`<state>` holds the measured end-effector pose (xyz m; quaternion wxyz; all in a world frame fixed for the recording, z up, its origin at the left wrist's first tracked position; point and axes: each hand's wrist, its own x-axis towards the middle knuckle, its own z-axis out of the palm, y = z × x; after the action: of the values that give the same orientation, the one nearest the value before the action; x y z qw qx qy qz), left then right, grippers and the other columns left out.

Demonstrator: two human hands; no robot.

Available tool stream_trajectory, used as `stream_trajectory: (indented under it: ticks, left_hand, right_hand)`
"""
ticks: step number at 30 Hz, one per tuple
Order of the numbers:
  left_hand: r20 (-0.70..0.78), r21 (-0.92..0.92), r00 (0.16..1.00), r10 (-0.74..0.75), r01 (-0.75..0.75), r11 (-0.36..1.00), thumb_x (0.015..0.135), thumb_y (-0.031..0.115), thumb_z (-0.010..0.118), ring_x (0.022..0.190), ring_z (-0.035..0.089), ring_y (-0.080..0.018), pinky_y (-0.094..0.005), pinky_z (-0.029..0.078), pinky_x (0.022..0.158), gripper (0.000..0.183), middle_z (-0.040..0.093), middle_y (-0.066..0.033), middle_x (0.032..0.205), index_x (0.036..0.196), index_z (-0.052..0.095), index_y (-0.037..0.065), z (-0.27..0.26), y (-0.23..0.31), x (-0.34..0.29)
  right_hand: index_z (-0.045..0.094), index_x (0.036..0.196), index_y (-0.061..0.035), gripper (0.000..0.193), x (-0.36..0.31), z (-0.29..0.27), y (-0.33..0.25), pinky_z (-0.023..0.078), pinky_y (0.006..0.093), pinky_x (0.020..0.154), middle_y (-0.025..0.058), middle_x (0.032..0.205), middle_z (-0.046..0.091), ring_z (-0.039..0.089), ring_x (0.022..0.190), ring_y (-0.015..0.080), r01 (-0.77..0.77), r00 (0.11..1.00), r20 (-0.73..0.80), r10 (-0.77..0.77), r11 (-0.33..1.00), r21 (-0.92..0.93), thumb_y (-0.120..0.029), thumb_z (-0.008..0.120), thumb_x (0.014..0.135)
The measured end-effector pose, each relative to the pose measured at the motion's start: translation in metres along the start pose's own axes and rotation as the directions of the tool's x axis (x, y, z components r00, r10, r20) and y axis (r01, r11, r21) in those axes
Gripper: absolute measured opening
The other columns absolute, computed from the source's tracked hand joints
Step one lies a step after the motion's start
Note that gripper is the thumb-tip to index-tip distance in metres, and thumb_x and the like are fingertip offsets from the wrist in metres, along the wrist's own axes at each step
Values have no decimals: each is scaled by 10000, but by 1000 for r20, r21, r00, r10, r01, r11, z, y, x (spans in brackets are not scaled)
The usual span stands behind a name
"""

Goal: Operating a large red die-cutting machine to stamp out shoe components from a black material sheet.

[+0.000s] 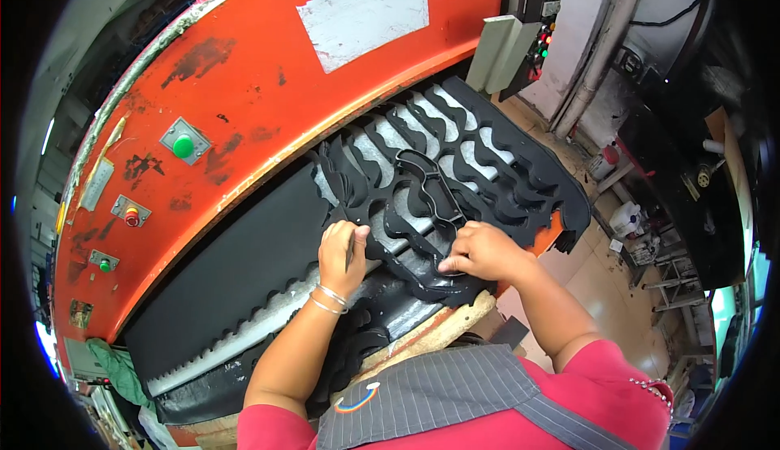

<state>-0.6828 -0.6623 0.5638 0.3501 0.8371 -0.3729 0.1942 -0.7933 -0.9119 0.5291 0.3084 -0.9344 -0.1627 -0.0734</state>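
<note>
A wavy, black-rimmed cutting die (441, 198) stands on a black foam sheet (244, 263) full of wavy cut-outs. My right hand (486, 252) is closed at the die's near end, thumb and fingers pinching by its edge. My left hand (341, 259) is closed to the left of the die, over the sheet's cut edge. A thin dark sliver shows between its fingers; its kind is hard to make out. Loose curved foam pieces (345, 182) lean together beyond my left hand. Pale board shows through the gaps in the sheet.
A large orange press (260, 68) rises behind the sheet, with green buttons (184, 147) and a red button (132, 217). A control box (532, 35) stands at the back right. Worn padding (439, 332) lines the near edge. A dark table (682, 173) stands to the right.
</note>
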Motion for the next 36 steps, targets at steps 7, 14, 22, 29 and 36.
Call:
stream_trajectory:
  ticks: [7,14,22,29,36]
  left_hand:
    - [537,-366,801,264,-61,929,868,164,625,742,544,-333,-410,453,685,171,544,-142,756,796,546,31,38,71,-59]
    - [478,-525,867,141,154,837,980,91,424,1209,516,-261,-435,294,1083,227,595,-115,1202,1162,546,34,-34,95,-23]
    - [278,-954,763,-583,292,-73,1016,341,364,1105,576,-330,-481,494,898,360,575,-155,1218,1267,453,99,-103,53,-51]
    - [27,-999,623,-781,43,0,1026,320,336,1149,549,-330,-468,531,843,343,578,-111,1218,1266,461,108,-161,39,-84]
    - [96,-993,657,-748,7,-121,1020,319,345,1134,566,-309,-438,555,763,338,600,-90,1191,1245,489,111,-172,31,-111]
  right_hand:
    - [635,877,-16,270,141,13,-28,476,453,798,189,891,602,588,887,384,95,931,-363,-34,984,152,-285,629,856]
    - [583,1091,62,312,254,47,-16,456,419,934,249,1114,601,564,1073,402,-274,951,-152,270,962,-5,-174,558,889]
    - [452,1297,80,504,299,74,-46,396,417,996,206,1355,453,426,1231,352,-582,812,-163,560,793,-178,-215,504,892]
    - [633,1187,-41,358,322,41,-28,440,403,998,179,1284,568,536,1213,313,-543,832,8,555,818,-190,-140,495,872]
    - [588,1250,-40,391,323,60,-65,445,365,999,207,1303,543,548,1203,297,-832,547,-183,817,555,-10,-140,529,876]
